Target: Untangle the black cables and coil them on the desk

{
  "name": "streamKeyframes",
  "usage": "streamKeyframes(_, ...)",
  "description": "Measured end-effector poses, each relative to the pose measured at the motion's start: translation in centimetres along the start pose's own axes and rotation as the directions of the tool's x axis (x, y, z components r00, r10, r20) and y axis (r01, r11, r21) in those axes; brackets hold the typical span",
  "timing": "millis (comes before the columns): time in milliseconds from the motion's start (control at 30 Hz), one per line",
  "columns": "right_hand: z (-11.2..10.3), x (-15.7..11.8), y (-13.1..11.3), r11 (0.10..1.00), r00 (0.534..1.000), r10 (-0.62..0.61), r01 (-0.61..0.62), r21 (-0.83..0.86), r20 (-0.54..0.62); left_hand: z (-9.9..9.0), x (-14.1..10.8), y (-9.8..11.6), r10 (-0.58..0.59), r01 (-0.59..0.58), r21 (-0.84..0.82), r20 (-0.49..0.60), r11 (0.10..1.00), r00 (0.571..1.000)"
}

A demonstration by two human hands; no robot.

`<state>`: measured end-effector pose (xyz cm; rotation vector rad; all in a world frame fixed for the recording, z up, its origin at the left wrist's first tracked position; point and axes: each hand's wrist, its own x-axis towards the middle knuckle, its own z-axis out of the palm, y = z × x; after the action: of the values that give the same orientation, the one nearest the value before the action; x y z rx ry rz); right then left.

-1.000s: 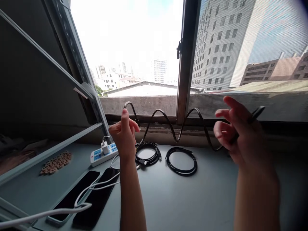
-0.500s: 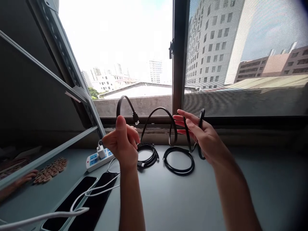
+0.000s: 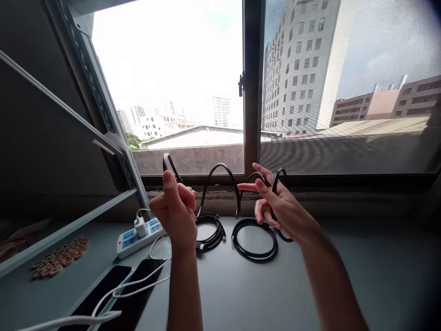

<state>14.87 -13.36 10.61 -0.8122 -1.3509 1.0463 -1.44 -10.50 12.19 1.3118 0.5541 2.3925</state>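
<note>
My left hand (image 3: 175,211) is closed on a black cable (image 3: 220,166), thumb up, with a short end looping above the fist. From there the cable runs in loose waves across to my right hand (image 3: 279,202). A loop of it passes over the right palm between thumb and fingers; the index finger points left and the lower fingers are curled. Below, on the table, lie two coiled black cables, one at the left (image 3: 215,246) beside my left wrist and one at the right (image 3: 255,258) under my right hand.
A white power strip (image 3: 126,248) with a plugged charger stands left. Near it, two dark phones (image 3: 106,285) lie under white cords (image 3: 131,284). Farther left are small wooden rings (image 3: 60,257) and a metal shelf frame (image 3: 99,209). A window is behind.
My right hand's lower fingers have curled in from a spread pose and the cable waves have shifted. The cable end by my left hand has dropped. Another hand at the far left is gone.
</note>
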Motion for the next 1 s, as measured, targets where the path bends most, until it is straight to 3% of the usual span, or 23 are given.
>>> streamKeyframes(133, 1.5, 0.1, 0.1, 0.999, 0.987, 0.016, -0.021, 0.027, 0.159, 0.5, -0.8, 0.3, -0.105, 0.102, 0.043, 0.069, 0.994, 0.992)
streamKeyframes(200, 2.0, 0.0, 0.1, 1.0, 0.985, 0.021, -0.022, 0.007, 0.172, 0.8, -1.1, 0.4, -0.15, 0.142, 0.081, 0.104, 0.987, 0.983)
streamKeyframes(300, 1.9, -0.1, 0.4, 0.995, 0.997, -0.01, 0.018, -0.101, 0.079, 1.1, -1.5, 0.3, -0.201, 0.188, 0.103, 0.132, 0.977, 0.971)
streamKeyframes(433, 0.7, 0.1, 0.7, 0.954, 0.986, -0.135, 0.103, -0.282, -0.096, 1.1, -1.5, 0.4, -0.191, 0.191, -0.003, -0.063, 0.982, 0.98)
streamKeyframes(567, -0.5, 0.4, 0.4, 0.955, 0.946, -0.203, 0.135, -0.265, -0.251, 1.0, -1.4, 0.3, -0.149, 0.135, -0.088, -0.177, 0.987, 0.973)
streamKeyframes(700, -1.3, 0.2, -0.4, 0.977, 0.948, -0.124, 0.064, -0.205, -0.292, 1.2, -1.6, -0.4, -0.112, 0.095, -0.094, -0.189, 0.991, 0.976)
streamKeyframes(767, -1.4, -0.2, -0.8, 0.992, 0.972, -0.058, 0.031, -0.121, -0.226, 1.4, -1.8, -0.6, -0.097, 0.089, -0.066, -0.139, 0.994, 0.986)
streamKeyframes(867, -1.0, -1.3, -1.7, 0.999, 0.994, -0.004, 0.008, 0.034, -0.113, 1.8, -2.2, -0.7, -0.141, 0.139, 0.04, 0.046, 0.989, 0.989)
streamKeyframes(933, -0.6, -2.0, -2.3, 0.998, 0.992, -0.026, 0.033, 0.055, -0.125, 1.8, -2.2, -0.6, -0.22, 0.205, 0.104, 0.157, 0.973, 0.963)
streamKeyframes(1000, -0.2, -2.5, -2.8, 0.997, 0.972, -0.075, 0.076, -0.002, -0.221, 1.8, -2.1, -0.4, -0.313, 0.292, 0.122, 0.232, 0.949, 0.921)
